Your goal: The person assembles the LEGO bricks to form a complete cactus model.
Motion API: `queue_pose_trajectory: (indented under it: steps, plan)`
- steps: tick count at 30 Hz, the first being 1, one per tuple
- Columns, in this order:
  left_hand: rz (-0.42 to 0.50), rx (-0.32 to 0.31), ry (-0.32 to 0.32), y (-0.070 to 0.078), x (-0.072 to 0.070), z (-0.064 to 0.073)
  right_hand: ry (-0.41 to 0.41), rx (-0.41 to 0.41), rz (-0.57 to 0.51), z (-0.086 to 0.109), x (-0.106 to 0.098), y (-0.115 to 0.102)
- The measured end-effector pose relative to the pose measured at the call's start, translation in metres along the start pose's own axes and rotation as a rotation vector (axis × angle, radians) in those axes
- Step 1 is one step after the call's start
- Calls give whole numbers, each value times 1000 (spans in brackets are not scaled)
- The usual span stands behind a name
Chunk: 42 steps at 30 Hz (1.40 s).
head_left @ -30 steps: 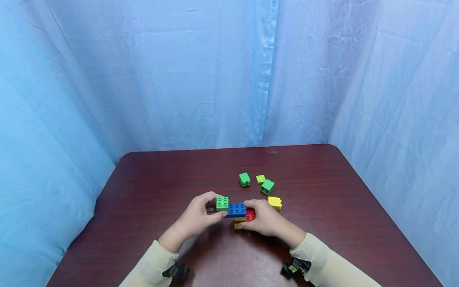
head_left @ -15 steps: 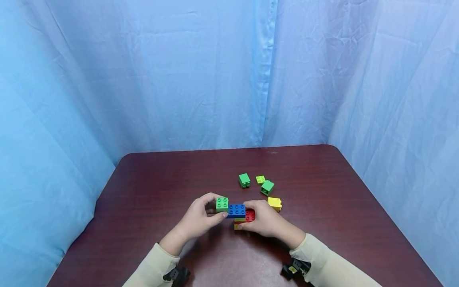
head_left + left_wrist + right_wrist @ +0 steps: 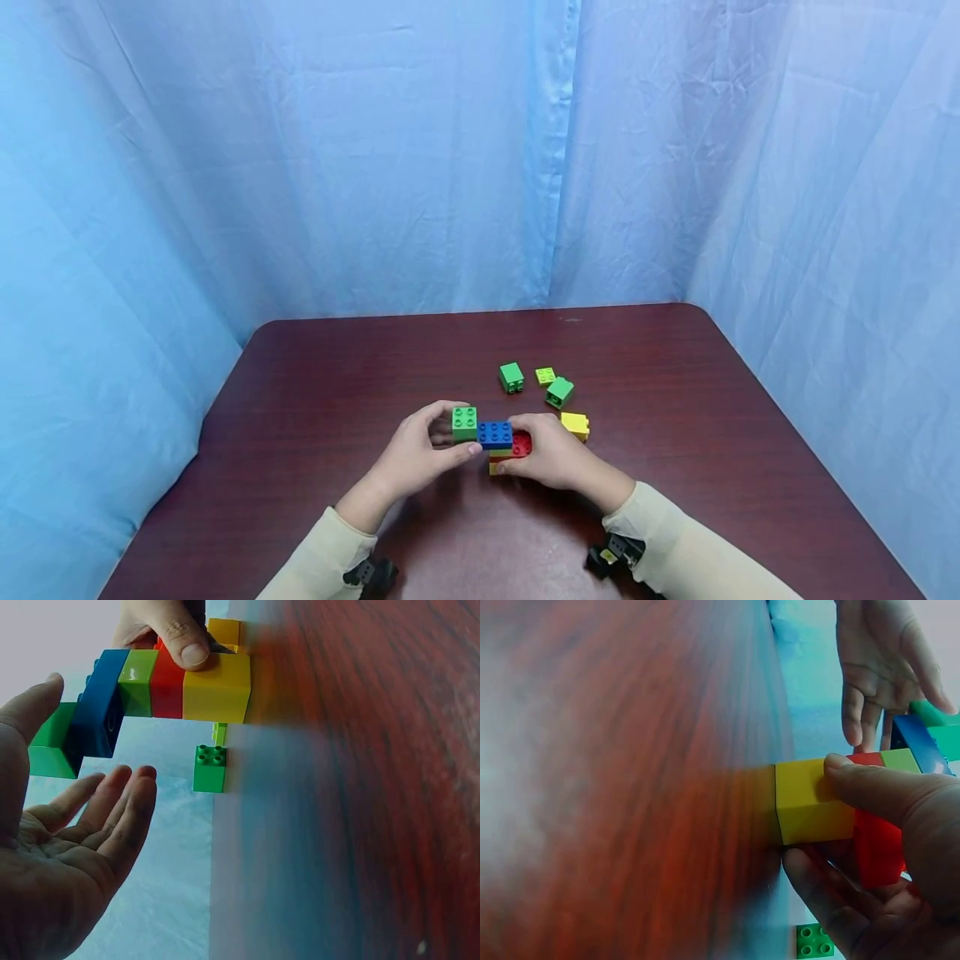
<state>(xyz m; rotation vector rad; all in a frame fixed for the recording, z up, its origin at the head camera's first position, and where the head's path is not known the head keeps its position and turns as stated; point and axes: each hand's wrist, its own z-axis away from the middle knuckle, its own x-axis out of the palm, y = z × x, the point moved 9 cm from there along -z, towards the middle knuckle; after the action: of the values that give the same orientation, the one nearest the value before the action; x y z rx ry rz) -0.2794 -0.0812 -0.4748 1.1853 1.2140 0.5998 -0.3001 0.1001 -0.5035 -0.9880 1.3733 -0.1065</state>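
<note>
My right hand (image 3: 551, 452) grips a stack of building bricks, its thumb on the yellow brick (image 3: 217, 688) at the bottom. Above the yellow come a red brick (image 3: 166, 684), a lime brick (image 3: 137, 681) and a blue brick (image 3: 101, 701). The red brick sticks out to the right under the right palm. A green brick (image 3: 464, 423) sits at the left end of the blue one, on top. My left hand (image 3: 405, 454) is around that green end, thumb in front near the blue brick. Its other fingers are extended and spread in the left wrist view.
Behind the stack lie two loose green bricks (image 3: 512, 377) and a small lime brick (image 3: 545, 377). A loose yellow brick (image 3: 575, 426) lies just beyond the right hand. Blue curtains (image 3: 337, 167) surround the dark red table (image 3: 337, 375) at the back and sides.
The stack and the right hand have shifted slightly up in the head view. The left hand stays nearly in place, its thumb a touch further right. The loose bricks have not moved.
</note>
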Motion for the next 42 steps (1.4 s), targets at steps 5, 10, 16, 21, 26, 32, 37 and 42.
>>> queue_pose_trajectory:
  steps: [5,10,16,21,26,32,37,42]
  plan:
    - [6,-42,-15,-10,2,-4,24,14,-5,-6,-2,2]
    - [-8,-57,-19,-18,2,-7,28,37,-1,-12,-1,5]
    - [-70,-56,-44,-21,5,-12,31,69,-2,-21,-3,9]
    - [-102,-53,-65,-23,8,-16,34,99,18,-27,-2,13]
    - [-112,-61,-80,-25,13,-19,49,127,34,-33,-2,16]
    - [-94,-60,-98,-29,20,-21,52,156,23,-37,0,19]
    - [-48,-57,-91,-28,23,-23,61,164,4,-40,0,19]
    - [20,-44,-77,-29,23,-25,68,170,-25,-41,-3,17]
